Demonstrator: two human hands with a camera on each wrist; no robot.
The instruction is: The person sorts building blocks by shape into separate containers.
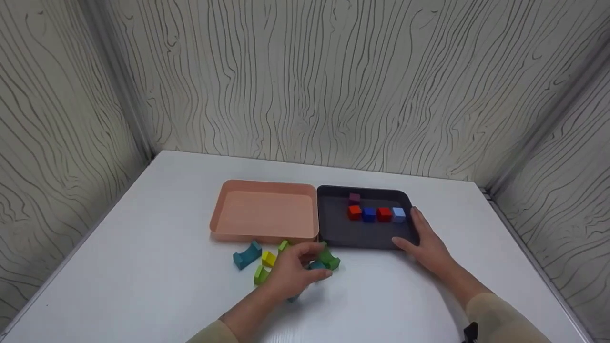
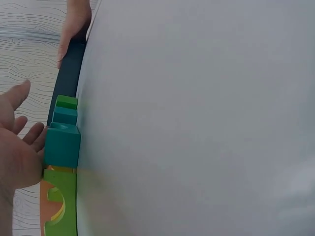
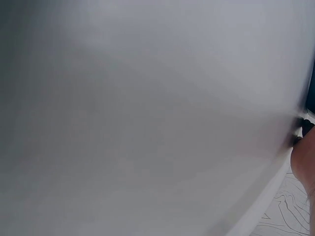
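Note:
My left hand (image 1: 293,271) hovers over a group of coloured wooden blocks, fingers bent loosely and thumb apart, nothing gripped. Near its fingertips are a teal block (image 1: 317,265) and a green arch-cut block (image 1: 330,258). Left of the hand lie a larger teal arch-cut block (image 1: 248,256), a yellow block (image 1: 269,258) and a lime block (image 1: 260,275); the hand hides part of the group. In the left wrist view, a teal block (image 2: 62,147) stands beside the fingers. My right hand (image 1: 431,247) rests at the black tray's (image 1: 367,241) front right corner, fingers straight along its side.
A pink tray (image 1: 267,214) touches the black tray's left side. Inside the black tray, a red cube (image 1: 384,214), a blue cube (image 1: 369,215), a light blue cube (image 1: 399,215) and others form a row, with a purple cube (image 1: 354,198) behind. Patterned walls (image 1: 305,85) enclose the white table (image 1: 143,267).

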